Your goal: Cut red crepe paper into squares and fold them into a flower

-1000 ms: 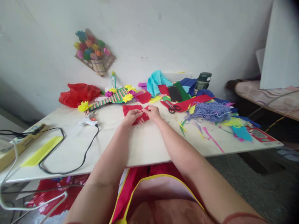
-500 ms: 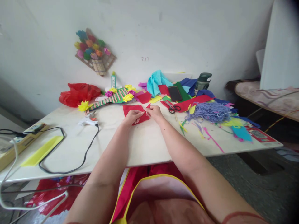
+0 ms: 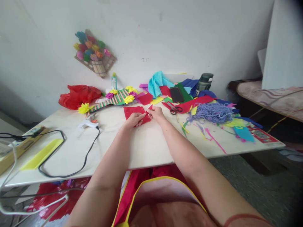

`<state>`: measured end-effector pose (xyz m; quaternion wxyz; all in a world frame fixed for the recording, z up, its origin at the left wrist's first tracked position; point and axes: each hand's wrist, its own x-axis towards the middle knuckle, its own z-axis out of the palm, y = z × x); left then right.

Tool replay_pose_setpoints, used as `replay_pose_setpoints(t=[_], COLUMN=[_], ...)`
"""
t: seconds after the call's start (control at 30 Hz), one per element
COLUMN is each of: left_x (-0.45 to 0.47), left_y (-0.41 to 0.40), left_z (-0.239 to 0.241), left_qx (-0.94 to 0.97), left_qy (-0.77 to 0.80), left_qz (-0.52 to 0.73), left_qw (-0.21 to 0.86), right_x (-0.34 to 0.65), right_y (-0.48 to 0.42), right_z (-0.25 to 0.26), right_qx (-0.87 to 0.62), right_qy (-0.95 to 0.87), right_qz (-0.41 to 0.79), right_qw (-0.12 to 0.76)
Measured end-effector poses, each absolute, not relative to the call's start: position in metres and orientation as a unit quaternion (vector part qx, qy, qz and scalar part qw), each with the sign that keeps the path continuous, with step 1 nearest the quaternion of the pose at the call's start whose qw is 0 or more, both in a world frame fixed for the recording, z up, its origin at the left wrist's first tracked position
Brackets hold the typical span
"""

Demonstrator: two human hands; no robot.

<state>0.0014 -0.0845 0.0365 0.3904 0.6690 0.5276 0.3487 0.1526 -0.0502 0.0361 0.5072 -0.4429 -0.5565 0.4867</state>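
Pale wall bears handwritten "217". Bottle near desk's far edge, label unreadable. Left hand, right hand both pinching red sheet, roughly mid-desk, nearer far edge than front.

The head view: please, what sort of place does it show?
Probably an indoor craft workspace: scissors, a heap of purple yarn and the red sheet being handled at the white table suggest it.

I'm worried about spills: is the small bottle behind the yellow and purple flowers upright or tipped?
Upright: the bottle stands with its yellow-green cap on top.
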Motion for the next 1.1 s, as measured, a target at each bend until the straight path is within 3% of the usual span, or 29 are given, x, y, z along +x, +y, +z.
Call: replay_pose_setpoints(t=[0.2,0.67,1.1], left_x=[0.0036,0.0000,0.0014], left_y=[-0.0822,-0.0769,-0.0806], left_z=[0.0349,0.0326,0.0292], left_qx=[0.671,0.596,0.636], left_qy=[0.537,0.541,0.450], left_qz=[0.351,0.492,0.475], left_qw=[0.372,0.332,0.410], right_x=[0.1533,0.1502,0.1490], right_y=[-0.0501,-0.0522,-0.0515], right_z=[0.0367,0.0389,0.0342], right_qx=[-0.449,-0.436,-0.384], right_qy=[-0.551,-0.526,-0.542], right_qz=[0.483,0.490,0.557], right_qw=[0.511,0.542,0.499])
